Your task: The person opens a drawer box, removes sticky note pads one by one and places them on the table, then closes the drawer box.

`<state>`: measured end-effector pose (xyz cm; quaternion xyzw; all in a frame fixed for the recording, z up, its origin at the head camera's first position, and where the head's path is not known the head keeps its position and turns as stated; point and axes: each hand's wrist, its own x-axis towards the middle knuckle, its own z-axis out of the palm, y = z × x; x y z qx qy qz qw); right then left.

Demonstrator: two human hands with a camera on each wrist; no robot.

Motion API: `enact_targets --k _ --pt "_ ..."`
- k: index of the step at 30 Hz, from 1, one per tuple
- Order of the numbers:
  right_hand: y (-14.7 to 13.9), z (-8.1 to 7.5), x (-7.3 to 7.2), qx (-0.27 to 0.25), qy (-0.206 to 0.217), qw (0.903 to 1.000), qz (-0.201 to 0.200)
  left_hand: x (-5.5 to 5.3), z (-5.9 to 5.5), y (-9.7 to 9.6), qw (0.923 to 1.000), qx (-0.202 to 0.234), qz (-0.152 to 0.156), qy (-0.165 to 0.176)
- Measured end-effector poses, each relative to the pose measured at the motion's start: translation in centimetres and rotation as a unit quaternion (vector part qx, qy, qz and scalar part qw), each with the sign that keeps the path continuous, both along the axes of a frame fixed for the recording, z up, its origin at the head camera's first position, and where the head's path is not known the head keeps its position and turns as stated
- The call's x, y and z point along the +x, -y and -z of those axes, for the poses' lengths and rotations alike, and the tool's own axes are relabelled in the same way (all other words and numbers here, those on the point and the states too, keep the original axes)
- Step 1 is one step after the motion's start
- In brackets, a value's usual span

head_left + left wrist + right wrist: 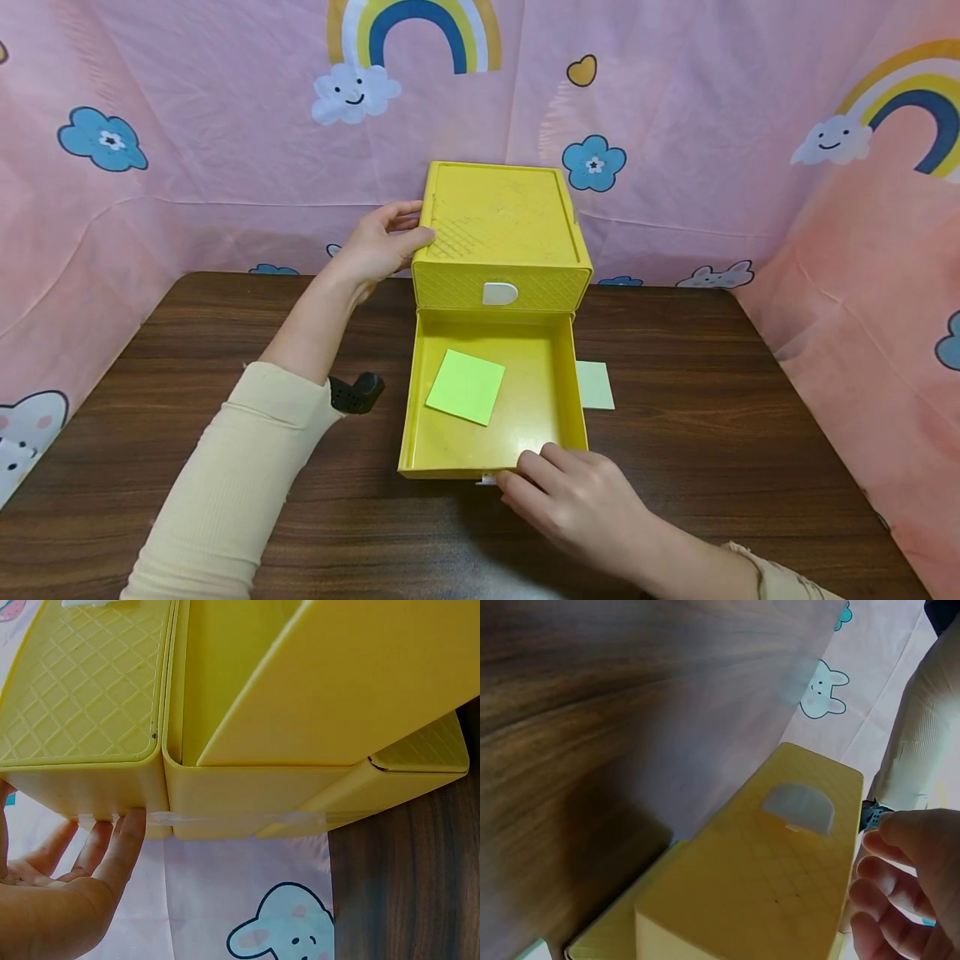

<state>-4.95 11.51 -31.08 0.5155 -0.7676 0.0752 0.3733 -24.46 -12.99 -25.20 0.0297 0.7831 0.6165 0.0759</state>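
Note:
A yellow drawer unit (501,217) stands on the table with its middle drawer (536,392) pulled out. Inside that drawer a bright green sticky-note pad (466,387) lies towards the left. My left hand (382,242) is at the unit's upper left side, thumb on the top edge; in the left wrist view its fairly straight fingertips touch the side wall. Over the right end of the drawer's front rim is my right hand (577,508), fingers loosely bent. In the right wrist view those fingers (889,889) hold nothing and sit beside the rim, apart from the white handle (801,808).
A pale green paper (596,385) sticks out on the table to the right of the drawer. The closed top drawer has a white handle (499,293); a lower drawer (424,750) is closed too. Pink printed cloth (675,125) hangs behind the brown table (697,433).

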Motion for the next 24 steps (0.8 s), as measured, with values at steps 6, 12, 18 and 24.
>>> enact_targets --k 6,12,18,24 --pt "0.2 -0.6 -0.2 0.011 0.006 0.9999 -0.001 -0.1 0.0 0.0 1.0 -0.006 -0.001 0.001" --pt "0.2 -1.2 -0.4 0.038 0.008 0.9992 0.014 -0.1 0.0 0.0 1.0 -0.005 0.002 0.0" --pt "-0.1 -1.5 -1.0 0.08 -0.004 0.9959 0.042 0.0 0.0 0.0 1.0 -0.007 0.005 -0.001" --pt "-0.4 -1.2 -1.6 0.111 0.017 0.9923 0.053 0.0 0.0 0.0 1.0 -0.004 0.005 -0.001"
